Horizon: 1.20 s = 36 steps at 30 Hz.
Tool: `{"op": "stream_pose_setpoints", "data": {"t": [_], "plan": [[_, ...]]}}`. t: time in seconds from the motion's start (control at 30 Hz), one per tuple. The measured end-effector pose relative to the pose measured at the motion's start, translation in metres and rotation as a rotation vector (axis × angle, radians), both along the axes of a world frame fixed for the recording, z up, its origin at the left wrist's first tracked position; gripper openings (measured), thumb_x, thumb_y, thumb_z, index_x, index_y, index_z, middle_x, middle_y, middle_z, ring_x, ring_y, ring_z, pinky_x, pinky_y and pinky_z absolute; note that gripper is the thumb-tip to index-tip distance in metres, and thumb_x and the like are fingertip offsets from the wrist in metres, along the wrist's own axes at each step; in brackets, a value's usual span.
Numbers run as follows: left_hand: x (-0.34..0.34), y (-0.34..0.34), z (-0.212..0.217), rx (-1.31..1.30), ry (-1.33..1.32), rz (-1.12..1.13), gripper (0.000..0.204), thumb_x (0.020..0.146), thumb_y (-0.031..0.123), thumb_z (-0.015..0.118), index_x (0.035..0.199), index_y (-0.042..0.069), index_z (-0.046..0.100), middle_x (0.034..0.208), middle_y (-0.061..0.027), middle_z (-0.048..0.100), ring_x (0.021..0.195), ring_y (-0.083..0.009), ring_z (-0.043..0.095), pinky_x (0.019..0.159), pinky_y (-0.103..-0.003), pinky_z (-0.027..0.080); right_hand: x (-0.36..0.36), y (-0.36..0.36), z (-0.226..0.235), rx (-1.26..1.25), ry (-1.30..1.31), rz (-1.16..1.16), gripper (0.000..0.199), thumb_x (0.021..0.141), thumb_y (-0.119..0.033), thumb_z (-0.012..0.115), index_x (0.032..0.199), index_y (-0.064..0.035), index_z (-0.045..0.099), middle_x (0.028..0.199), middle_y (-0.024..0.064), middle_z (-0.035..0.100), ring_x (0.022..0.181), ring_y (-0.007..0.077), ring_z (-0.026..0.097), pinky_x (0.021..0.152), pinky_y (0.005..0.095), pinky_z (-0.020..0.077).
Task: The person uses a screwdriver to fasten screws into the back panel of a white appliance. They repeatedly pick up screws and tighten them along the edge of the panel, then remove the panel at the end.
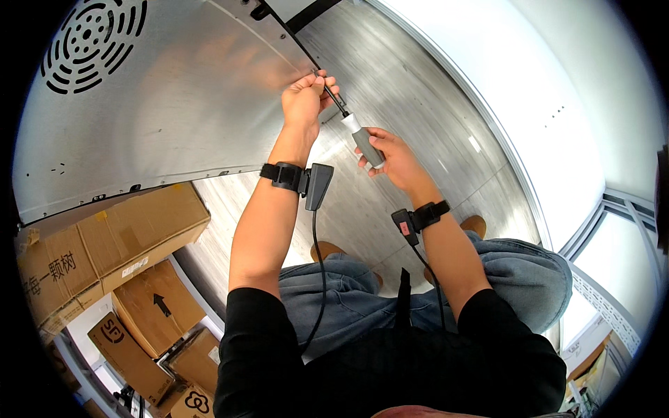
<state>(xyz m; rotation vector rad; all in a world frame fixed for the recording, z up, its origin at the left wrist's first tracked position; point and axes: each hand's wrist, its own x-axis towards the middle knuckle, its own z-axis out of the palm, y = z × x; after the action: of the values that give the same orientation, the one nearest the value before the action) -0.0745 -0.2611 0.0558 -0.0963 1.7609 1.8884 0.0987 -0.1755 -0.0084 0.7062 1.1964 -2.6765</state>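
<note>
My right hand (390, 155) is wrapped round the grey and white handle of a screwdriver (368, 147). Its dark shaft points up and to the left, toward the edge of a large bare metal panel (188, 104). At that edge my left hand (309, 99) has its fingers pinched around the front of the shaft, close to the tip. The fingers hide the tip, so I cannot tell whether it sits in a screw.
Slotted vent holes (88, 38) pierce the panel at upper left. Cardboard boxes (157, 303) are stacked at lower left. A white wall or panel (516, 90) curves along the right, beside a metal frame (613, 285). Grey wood-look flooring (418, 90) lies below. Cables hang from both wristbands.
</note>
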Motion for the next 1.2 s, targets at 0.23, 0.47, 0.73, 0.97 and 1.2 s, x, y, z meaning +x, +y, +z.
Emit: {"op": "stream_pose_setpoints", "data": {"t": [0.23, 0.47, 0.73, 0.97, 1.2], "plan": [[-0.002, 0.0, -0.006, -0.114, 0.061, -0.036, 0.011, 0.086, 0.012, 0.064, 0.09, 0.003, 0.064, 0.079, -0.0027, 0.063, 0.064, -0.0112, 0.059, 0.058, -0.024, 0.048, -0.002, -0.011, -0.004, 0.286, -0.001, -0.091, 0.047, 0.083, -0.02, 0.066, 0.125, -0.0047, 0.049, 0.098, 0.004, 0.057, 0.085, 0.0134, 0.057, 0.062, 0.0278, 0.0492], [-0.007, -0.004, -0.006, -0.026, -0.01, -0.04, 0.012, 0.088, 0.008, 0.058, 0.098, 0.001, 0.062, 0.082, -0.0048, 0.064, 0.068, -0.0128, 0.062, 0.059, -0.024, 0.05, 0.0, -0.006, 0.007, 0.007, 0.042, -0.109, 0.046, 0.086, -0.023, 0.06, 0.126, -0.006, 0.046, 0.104, 0.006, 0.059, 0.088, 0.0171, 0.06, 0.061, 0.0279, 0.0474], [-0.007, -0.007, 0.001, 0.046, -0.053, -0.066, 0.018, 0.092, 0.007, 0.049, 0.105, -0.002, 0.056, 0.092, -0.0111, 0.065, 0.078, -0.02, 0.066, 0.066, -0.029, 0.056, -0.001, -0.006, 0.003, 0.023, 0.015, -0.065, 0.043, 0.086, -0.019, 0.059, 0.126, -0.0072, 0.047, 0.104, 0.006, 0.058, 0.087, 0.0163, 0.059, 0.068, 0.0299, 0.0487], [-0.005, -0.005, 0.003, 0.115, -0.115, 0.001, 0.023, 0.095, 0.014, 0.043, 0.106, -0.003, 0.055, 0.093, -0.0145, 0.064, 0.079, -0.0238, 0.066, 0.068, -0.032, 0.056, -0.003, -0.01, 0.003, 0.181, 0.07, -0.152, 0.043, 0.077, -0.004, 0.068, 0.117, -0.0025, 0.052, 0.095, 0.0043, 0.054, 0.083, 0.0127, 0.054, 0.066, 0.0266, 0.0523], [0.009, 0.002, 0.001, 0.078, -0.079, -0.011, 0.025, 0.097, 0.018, 0.042, 0.109, 0.0, 0.052, 0.099, -0.0146, 0.061, 0.083, -0.0231, 0.064, 0.073, -0.033, 0.056, 0.002, -0.004, -0.009, 0.125, 0.06, -0.167, 0.039, 0.076, -0.004, 0.066, 0.113, -0.0018, 0.054, 0.097, 0.006, 0.055, 0.084, 0.0141, 0.055, 0.066, 0.0289, 0.0516]]}}
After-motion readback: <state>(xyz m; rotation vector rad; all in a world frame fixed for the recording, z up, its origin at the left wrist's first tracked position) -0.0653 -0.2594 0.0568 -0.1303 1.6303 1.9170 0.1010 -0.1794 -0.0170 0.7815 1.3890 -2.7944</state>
